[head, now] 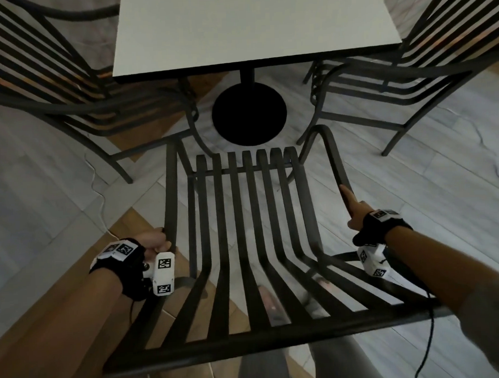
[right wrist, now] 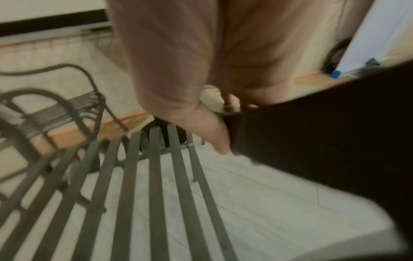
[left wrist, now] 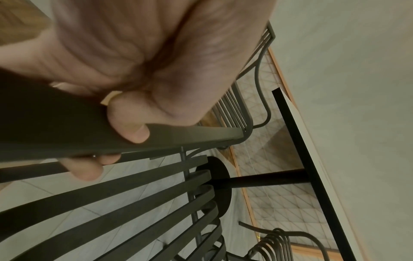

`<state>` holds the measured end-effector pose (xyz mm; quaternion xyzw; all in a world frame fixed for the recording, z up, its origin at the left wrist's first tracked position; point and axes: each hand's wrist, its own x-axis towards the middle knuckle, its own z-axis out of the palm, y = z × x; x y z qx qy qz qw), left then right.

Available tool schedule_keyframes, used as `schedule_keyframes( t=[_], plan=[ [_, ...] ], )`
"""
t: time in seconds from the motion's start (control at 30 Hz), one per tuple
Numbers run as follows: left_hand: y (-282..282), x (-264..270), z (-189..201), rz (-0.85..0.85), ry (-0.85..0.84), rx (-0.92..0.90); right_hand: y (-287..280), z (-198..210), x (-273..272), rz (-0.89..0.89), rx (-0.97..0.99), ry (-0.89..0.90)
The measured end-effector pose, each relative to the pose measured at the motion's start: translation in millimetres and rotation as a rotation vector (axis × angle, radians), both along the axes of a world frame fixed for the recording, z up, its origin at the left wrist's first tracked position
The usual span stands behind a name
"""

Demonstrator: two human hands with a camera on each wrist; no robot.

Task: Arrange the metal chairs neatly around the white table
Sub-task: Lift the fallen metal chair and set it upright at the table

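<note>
Both grips hold one metal chair (head: 244,231) by its armrests: the left hand (head: 154,244) is wrapped around the left rail, the right hand (head: 356,213) clasps the right rail with one finger laid along it. Seat slats run straight ahead toward the white table (head: 251,27), whose black pedestal base (head: 248,115) lies just beyond the seat front. Neither hand is clearly nearer.
</note>
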<state>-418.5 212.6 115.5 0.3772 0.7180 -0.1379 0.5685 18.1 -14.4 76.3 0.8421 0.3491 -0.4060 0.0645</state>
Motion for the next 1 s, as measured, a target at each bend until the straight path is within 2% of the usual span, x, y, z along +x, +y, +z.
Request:
schedule_keyframes(
  t=[0.2, 0.3, 0.47, 0.6, 0.67, 0.73, 0.8, 0.9, 1.0],
  plan=[
    [-13.0, 27.1, -6.4, 0.009, -0.086, 0.086, -4.2, 1.3, 12.1, -0.094, 0.015, -0.023],
    [-9.8, 28.7, -22.2, -0.007, -0.039, 0.026, -3.9, -2.9, 11.4, -0.102, 0.02, -0.028],
    [-0.1, 28.4, -47.0, 0.019, 0.032, 0.097, -1.9, -13.6, 2.7, -0.144, 0.047, -0.008],
    [1.9, 27.3, -53.8, 0.078, 0.0, 0.168, -2.1, -21.4, -3.6, -0.172, 0.089, -0.026],
    [-1.0, 25.5, -51.9, 0.057, -0.016, 0.163, -3.2, -19.9, -3.9, -0.169, 0.12, -0.042],
    [-2.3, 21.7, -47.5, -0.029, 0.002, 0.154, -5.2, -18.1, -0.6, -0.145, 0.131, -0.059],
    [-0.5, 18.5, -42.7, -0.196, 0.057, 0.129, -6.5, -10.1, -1.2, -0.052, 0.069, -0.048],
    [-13.5, 30.1, 1.2, -0.461, 0.082, 0.147, -3.1, 18.3, -10.4, 0.271, -0.095, -0.056],
    [-37.0, 46.4, 59.1, -0.726, -0.062, 0.183, 5.8, 75.2, -38.4, 0.568, -0.112, 0.037]
  ],
)
